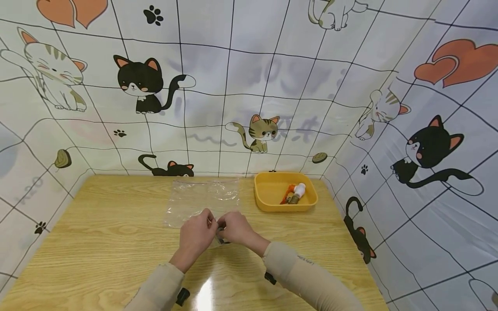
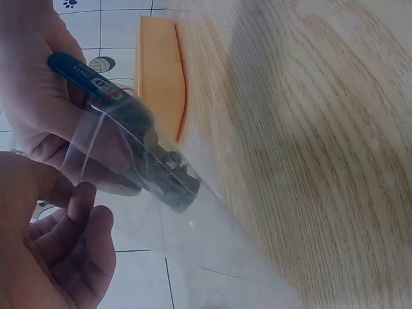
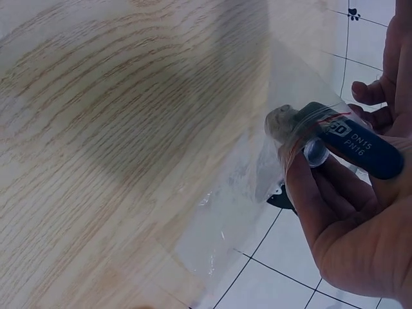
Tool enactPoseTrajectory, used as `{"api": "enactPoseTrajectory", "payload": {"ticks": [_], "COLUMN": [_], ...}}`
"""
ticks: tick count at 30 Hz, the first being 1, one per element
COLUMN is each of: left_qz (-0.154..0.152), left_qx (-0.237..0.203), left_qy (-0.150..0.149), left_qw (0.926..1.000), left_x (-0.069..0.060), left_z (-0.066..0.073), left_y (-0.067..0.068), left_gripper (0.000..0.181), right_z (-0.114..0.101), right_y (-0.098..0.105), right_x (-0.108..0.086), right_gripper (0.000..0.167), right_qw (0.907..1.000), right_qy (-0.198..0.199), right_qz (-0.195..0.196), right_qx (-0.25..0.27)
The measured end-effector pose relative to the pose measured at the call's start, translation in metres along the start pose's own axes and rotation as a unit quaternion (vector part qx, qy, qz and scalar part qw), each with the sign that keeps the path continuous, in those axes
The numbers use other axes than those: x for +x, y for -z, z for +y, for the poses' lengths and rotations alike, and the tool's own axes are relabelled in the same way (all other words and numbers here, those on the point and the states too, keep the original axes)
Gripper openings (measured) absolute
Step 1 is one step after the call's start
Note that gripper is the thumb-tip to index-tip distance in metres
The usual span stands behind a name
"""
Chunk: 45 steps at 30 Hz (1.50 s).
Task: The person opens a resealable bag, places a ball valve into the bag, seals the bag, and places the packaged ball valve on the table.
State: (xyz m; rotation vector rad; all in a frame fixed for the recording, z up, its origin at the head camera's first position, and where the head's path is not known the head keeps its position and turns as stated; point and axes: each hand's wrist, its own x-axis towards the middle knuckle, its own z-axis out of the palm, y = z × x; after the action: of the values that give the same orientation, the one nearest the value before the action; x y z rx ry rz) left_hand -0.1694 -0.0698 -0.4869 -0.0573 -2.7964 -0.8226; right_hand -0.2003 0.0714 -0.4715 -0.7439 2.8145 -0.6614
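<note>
A ball valve (image 3: 364, 148) with a dark blue lever handle marked DN15 PN16 sits partly inside a clear plastic bag (image 2: 212, 257). Its metal body shows through the film, while the handle end sticks out of the bag's mouth. My right hand (image 1: 237, 229) grips the valve, fingers curled about its body. The bag's edge is pinched between thumb and fingers of my left hand (image 1: 196, 235), close beside the right. Both hands are above the table; in the head view they mostly hide the valve.
Behind the hands, another clear plastic bag (image 1: 202, 196) lies flat on the wooden table (image 1: 116, 242). To its right stands a yellow tray (image 1: 285, 207) holding fittings with orange, white and metal parts (image 1: 295, 196). Cat-print sheeting (image 1: 206, 108) rises around the table.
</note>
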Motion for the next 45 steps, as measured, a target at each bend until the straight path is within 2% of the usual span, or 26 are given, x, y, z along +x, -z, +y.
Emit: {"api": "enactPoseTrajectory", "payload": {"ticks": [6,15,26,31,36,39,43,45], "left_qz": [-0.003,0.019,0.013,0.015,0.026,0.031,0.030,0.030], "left_qx": [-0.008,-0.009,-0.022,-0.021,-0.025,-0.026,-0.023,-0.023], "left_qy": [-0.005,-0.011,0.008,0.003,0.001,0.000,-0.003,-0.006], "left_qw": [1.0000,0.9997,0.9996,0.9997,0.9993,0.9992,0.9993,0.9993], "left_x": [-0.001,0.000,0.002,0.002,0.003,0.004,0.003,0.002], "left_z": [0.000,0.000,-0.001,-0.001,-0.002,-0.002,-0.001,-0.001], "left_y": [0.000,-0.001,0.003,0.005,0.004,0.003,0.003,0.003], "left_gripper": [0.010,0.009,0.006,0.007,0.006,0.005,0.006,0.006], "right_z": [0.001,0.003,0.012,0.021,0.032,0.037,0.039,0.039], "right_y": [-0.001,-0.003,0.002,0.010,0.015,0.014,0.009,0.006], "right_x": [-0.001,-0.005,-0.011,-0.012,-0.009,-0.008,-0.008,-0.007], "right_gripper": [0.006,0.015,0.018,0.018,0.013,0.010,0.026,0.026], "right_qw": [0.9999,0.9991,0.9971,0.9955,0.9951,0.9948,0.9966,0.9978], "right_qy": [0.003,0.011,0.032,0.037,0.003,-0.007,-0.004,0.001], "right_qz": [-0.013,-0.040,-0.044,-0.012,0.023,0.028,0.018,0.017], "right_qx": [-0.007,-0.003,0.054,0.086,0.096,0.097,0.080,0.065]}}
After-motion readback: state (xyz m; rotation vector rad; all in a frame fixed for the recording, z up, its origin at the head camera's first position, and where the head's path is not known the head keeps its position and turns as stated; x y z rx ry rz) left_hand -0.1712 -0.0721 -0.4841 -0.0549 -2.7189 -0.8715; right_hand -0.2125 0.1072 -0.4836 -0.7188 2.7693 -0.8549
